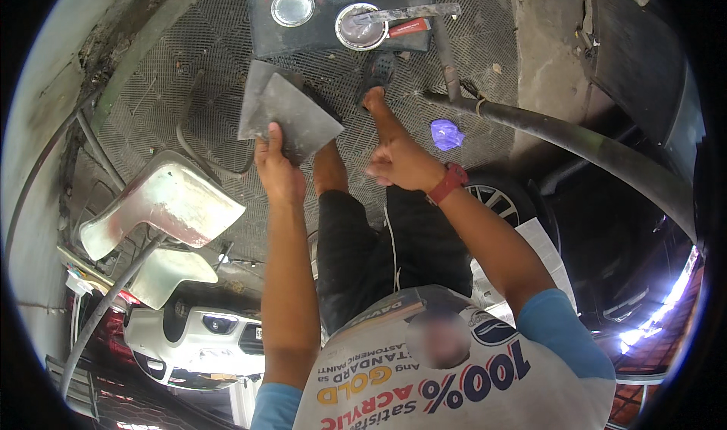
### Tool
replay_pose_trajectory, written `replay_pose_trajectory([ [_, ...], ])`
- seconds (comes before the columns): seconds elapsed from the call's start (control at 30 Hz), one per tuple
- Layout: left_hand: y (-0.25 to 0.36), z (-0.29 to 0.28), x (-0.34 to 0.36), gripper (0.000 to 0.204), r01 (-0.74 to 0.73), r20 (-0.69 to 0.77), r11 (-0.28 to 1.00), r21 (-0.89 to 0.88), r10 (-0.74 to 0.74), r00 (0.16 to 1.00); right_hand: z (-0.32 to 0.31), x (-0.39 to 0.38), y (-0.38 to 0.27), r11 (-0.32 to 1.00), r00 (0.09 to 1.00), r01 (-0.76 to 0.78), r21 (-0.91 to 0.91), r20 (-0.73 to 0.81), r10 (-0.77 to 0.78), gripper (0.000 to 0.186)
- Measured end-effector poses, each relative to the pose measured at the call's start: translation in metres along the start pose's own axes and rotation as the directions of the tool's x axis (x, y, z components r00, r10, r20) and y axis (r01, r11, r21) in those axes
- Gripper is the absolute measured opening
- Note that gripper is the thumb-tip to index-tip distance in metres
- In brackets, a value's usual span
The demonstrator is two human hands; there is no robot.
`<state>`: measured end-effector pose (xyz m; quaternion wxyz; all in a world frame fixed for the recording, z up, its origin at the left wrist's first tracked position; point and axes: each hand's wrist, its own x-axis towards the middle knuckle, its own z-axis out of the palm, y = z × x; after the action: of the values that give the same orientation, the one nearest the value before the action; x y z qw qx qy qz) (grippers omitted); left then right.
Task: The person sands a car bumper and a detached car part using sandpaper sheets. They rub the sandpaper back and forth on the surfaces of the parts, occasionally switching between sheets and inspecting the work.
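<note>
My left hand (280,174) pinches two thin, flat grey sheets (299,119), thumb on top and fingers hidden beneath. The sheets overlap at an angle, one slanting over the other, above the matted floor. To their right, my right hand (405,163) hangs over my leg with its fingers curled in, apart from the sheets. Whether anything is inside that curl is hidden. Beyond both hands, an open round can of grey paste (356,29) stands on a dark board. A long, smeared flat spreader (416,12) lies across its rim.
The dark board (303,42) also carries a round lid (293,7) and a red tube (409,27). A crumpled purple piece (447,135) lies on the floor mat. A metal pipe (545,123) crosses at right. Worn chairs (170,199) stand left; a white car (197,339) is behind.
</note>
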<state>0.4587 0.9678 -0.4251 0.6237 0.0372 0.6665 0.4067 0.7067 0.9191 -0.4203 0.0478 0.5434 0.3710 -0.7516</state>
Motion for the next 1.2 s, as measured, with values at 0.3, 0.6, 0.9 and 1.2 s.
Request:
replay_pose_trajectory([
  [0.3,0.005,0.007,-0.003,0.035,-0.095,0.162,0.931,0.353,0.039,0.986,-0.005,0.044,-0.024,0.880,0.957,0.194,0.434,-0.280,-0.072,0.035],
  [0.6,0.022,0.012,0.012,0.038,-0.131,0.055,0.981,0.142,0.125,0.991,-0.015,0.022,0.021,0.972,0.999,0.040,0.231,-0.002,-0.041,0.034],
  [0.9,0.017,0.017,0.003,0.044,-0.111,0.161,0.938,0.330,0.060,0.985,-0.013,0.058,-0.036,0.942,0.997,0.081,0.326,-0.020,-0.078,0.041],
  [1.2,0.020,-0.005,0.040,0.050,0.056,-0.011,0.995,-0.087,-0.058,0.998,-0.111,0.099,0.008,0.728,0.638,0.419,0.543,-0.746,0.189,0.028],
])
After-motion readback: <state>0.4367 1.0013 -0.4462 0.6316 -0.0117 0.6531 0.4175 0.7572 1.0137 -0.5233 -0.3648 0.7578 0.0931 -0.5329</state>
